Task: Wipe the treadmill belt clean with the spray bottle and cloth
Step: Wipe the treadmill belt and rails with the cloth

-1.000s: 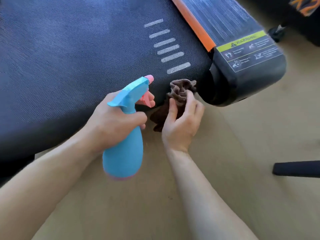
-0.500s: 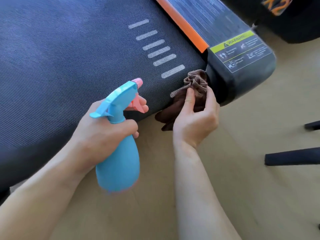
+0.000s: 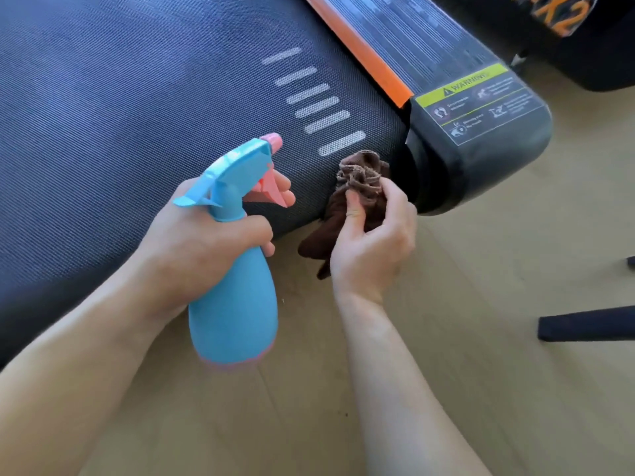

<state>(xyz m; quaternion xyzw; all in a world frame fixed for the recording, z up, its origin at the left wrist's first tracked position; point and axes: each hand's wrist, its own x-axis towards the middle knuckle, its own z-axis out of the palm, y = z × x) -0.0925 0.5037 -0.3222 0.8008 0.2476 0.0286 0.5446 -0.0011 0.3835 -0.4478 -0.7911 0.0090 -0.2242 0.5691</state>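
Note:
The dark textured treadmill belt [image 3: 137,115] fills the upper left, with several white dashes near its rear corner. My left hand [image 3: 202,245] grips the neck of a blue spray bottle [image 3: 233,304], fingers on its pink trigger, nozzle pointing over the belt. My right hand [image 3: 371,242] holds a bunched brown cloth [image 3: 357,187] against the belt's rear edge, beside the black end cap [image 3: 481,142].
An orange strip and a ribbed side rail [image 3: 412,39] with a warning label run along the belt's right side. Light wood floor [image 3: 481,338] lies below. A dark bar [image 3: 584,328] sits on the floor at right; a black object with orange lettering [image 3: 563,15] is at top right.
My right hand drew the cloth back slightly from the gap by the end cap toward the belt's edge. The spray bottle stayed in my left hand, aimed over the belt.

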